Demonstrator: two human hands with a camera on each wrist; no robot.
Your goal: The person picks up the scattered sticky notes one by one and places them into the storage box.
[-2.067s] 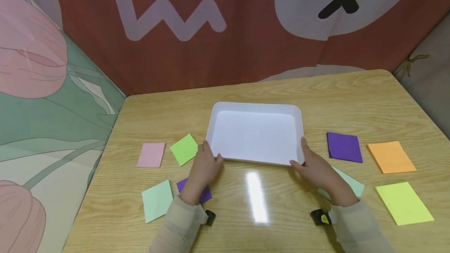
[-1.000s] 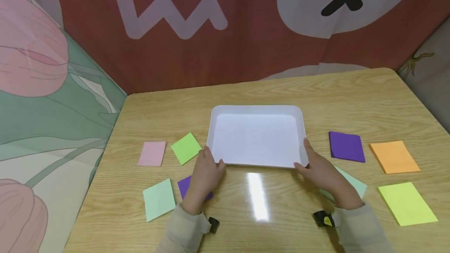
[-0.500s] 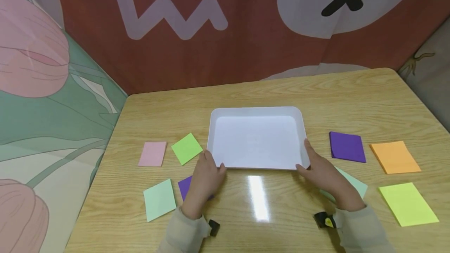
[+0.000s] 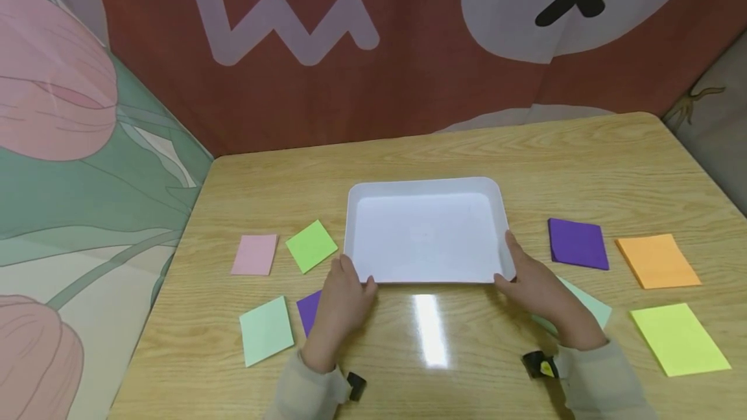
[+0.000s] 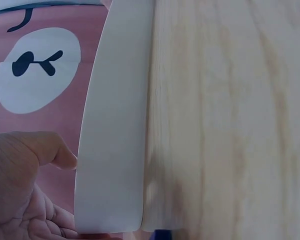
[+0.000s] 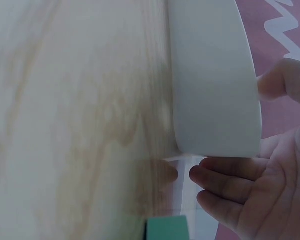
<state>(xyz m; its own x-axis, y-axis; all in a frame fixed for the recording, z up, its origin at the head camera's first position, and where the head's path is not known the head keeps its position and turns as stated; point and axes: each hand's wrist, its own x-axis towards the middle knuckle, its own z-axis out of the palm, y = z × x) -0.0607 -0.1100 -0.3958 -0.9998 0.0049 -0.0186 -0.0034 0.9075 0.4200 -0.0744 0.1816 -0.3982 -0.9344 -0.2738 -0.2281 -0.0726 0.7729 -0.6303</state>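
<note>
A white rectangular tray (image 4: pixel 426 235) lies on the wooden table, with nothing in it. My left hand (image 4: pixel 344 297) grips its near left corner, thumb at the front wall and fingers along the left side. At the near right corner, my right hand (image 4: pixel 539 290) holds the tray the same way. In the left wrist view, the tray's outer wall (image 5: pixel 112 120) stands close over the wood, with the thumb at its rim. The right wrist view shows the wall (image 6: pixel 215 80) between thumb and fingers.
Left of the tray lie pink (image 4: pixel 254 255), lime (image 4: pixel 312 246), mint (image 4: pixel 266 330) and purple (image 4: pixel 307 311) sticky notes, the purple partly behind my left arm. On the right are purple (image 4: pixel 579 244), orange (image 4: pixel 659 261), yellow (image 4: pixel 679 339) and mint (image 4: pixel 589 303) ones, the mint partly covered.
The tray has slid a little toward me, both hands moving with it. Its left end has come slightly nearer in the last half second. The sticky notes lie where they were.
</note>
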